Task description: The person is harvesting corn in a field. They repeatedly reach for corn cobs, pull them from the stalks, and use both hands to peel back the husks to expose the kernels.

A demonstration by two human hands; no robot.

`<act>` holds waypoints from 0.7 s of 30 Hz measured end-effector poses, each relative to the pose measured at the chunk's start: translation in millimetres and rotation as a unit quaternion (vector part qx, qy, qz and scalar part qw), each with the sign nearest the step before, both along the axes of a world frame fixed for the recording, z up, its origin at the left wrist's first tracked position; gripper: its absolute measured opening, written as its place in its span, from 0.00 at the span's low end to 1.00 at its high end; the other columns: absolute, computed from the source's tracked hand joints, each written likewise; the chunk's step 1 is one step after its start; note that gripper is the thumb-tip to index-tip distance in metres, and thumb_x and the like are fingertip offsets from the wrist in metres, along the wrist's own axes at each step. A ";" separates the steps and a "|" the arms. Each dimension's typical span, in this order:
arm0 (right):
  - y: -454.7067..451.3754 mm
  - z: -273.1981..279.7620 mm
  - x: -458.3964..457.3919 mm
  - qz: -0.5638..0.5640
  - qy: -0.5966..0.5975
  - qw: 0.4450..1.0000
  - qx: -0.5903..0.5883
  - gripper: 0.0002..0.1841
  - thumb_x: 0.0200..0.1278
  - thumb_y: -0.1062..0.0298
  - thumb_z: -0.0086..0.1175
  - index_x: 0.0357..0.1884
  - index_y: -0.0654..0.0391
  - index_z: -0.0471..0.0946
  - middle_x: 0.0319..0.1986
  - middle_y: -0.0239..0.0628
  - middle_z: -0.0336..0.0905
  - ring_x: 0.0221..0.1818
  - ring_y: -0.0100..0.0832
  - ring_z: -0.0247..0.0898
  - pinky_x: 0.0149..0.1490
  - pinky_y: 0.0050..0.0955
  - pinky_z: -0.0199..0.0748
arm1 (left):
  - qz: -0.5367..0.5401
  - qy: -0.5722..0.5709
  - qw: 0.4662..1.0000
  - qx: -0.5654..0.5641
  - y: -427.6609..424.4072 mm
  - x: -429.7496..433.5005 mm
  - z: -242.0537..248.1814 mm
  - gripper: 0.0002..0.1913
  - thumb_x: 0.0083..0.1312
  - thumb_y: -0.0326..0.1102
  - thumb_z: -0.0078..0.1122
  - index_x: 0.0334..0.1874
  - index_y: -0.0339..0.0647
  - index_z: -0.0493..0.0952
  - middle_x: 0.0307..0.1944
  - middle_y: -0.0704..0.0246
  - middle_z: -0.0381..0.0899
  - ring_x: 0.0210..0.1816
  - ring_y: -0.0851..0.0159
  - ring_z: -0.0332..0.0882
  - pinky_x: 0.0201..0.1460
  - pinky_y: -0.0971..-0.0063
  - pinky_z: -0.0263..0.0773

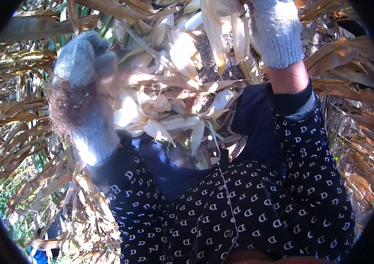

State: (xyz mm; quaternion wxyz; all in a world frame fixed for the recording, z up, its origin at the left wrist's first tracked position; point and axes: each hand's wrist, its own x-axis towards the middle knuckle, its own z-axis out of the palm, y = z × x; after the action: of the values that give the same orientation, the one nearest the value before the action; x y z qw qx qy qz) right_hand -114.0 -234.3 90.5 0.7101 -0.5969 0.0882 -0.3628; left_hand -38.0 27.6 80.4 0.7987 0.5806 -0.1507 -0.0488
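Observation:
Both of my hands wear pale knitted gloves. On the left of the head view, my left hand (86, 82) is raised with its fingers curled in. A tangle of brown corn silk (69, 102) clings to the glove near the wrist. Blur around the fingertips hides whether anything is between them. At the top right, my right hand (276, 29) is against pale corn husks (216, 33), whose long strips hang down beside it; its fingertips are cut off by the picture's top edge. Below and between the hands lie several husk-covered corn ears (182, 49) and opened husks (160, 122).
Dry corn stalks and leaves (25, 109) stand or lie along the left, with more dry leaves (345, 56) on the right. My dark trousers (256, 115) frame the husks in front of me. Something blue (40, 255) shows at the lower left.

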 end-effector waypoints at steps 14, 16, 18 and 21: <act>35.1 -38.1 6.6 0.117 0.170 0.955 -0.212 0.25 0.58 0.59 0.74 0.55 0.58 0.80 0.42 0.37 0.87 0.42 0.31 0.84 0.49 0.31 0.82 | -0.009 -0.194 0.960 0.201 -17.7 6.9 -1.1 0.32 0.74 0.54 0.58 0.67 0.29 0.72 0.56 0.54 0.81 0.52 0.61 0.82 0.55 0.71 0.79; 51.3 -30.3 2.6 0.144 0.245 0.928 -0.241 0.26 0.56 0.54 0.73 0.53 0.57 0.81 0.38 0.40 0.88 0.41 0.37 0.84 0.49 0.35 0.80 | -0.021 -0.196 0.956 0.218 -23.7 -1.4 -5.7 0.38 0.72 0.55 0.60 0.73 0.29 0.66 0.63 0.53 0.76 0.63 0.58 0.76 0.65 0.65 0.73; 57.6 -19.9 -1.2 0.217 0.359 0.883 -0.211 0.29 0.54 0.51 0.73 0.54 0.57 0.80 0.41 0.45 0.86 0.44 0.39 0.84 0.51 0.36 0.79 | -0.052 -0.125 0.977 0.162 -28.8 -5.1 -10.3 0.45 0.66 0.57 0.68 0.74 0.30 0.63 0.66 0.55 0.72 0.68 0.57 0.71 0.69 0.64 0.69; 65.7 -40.7 0.3 0.215 0.267 0.915 -0.210 0.28 0.55 0.53 0.72 0.54 0.57 0.80 0.42 0.45 0.86 0.44 0.40 0.83 0.52 0.37 0.79 | -0.062 -0.183 0.966 0.171 -33.0 2.8 -26.1 0.42 0.61 0.42 0.76 0.73 0.32 0.64 0.64 0.58 0.75 0.63 0.61 0.75 0.63 0.69 0.76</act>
State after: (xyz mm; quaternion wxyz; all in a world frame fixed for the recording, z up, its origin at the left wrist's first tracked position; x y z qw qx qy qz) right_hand -113.7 -168.6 49.8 0.5792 -0.8117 0.0657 -0.0380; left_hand -35.2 -5.4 54.3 0.6413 0.6974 -0.3195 -0.0162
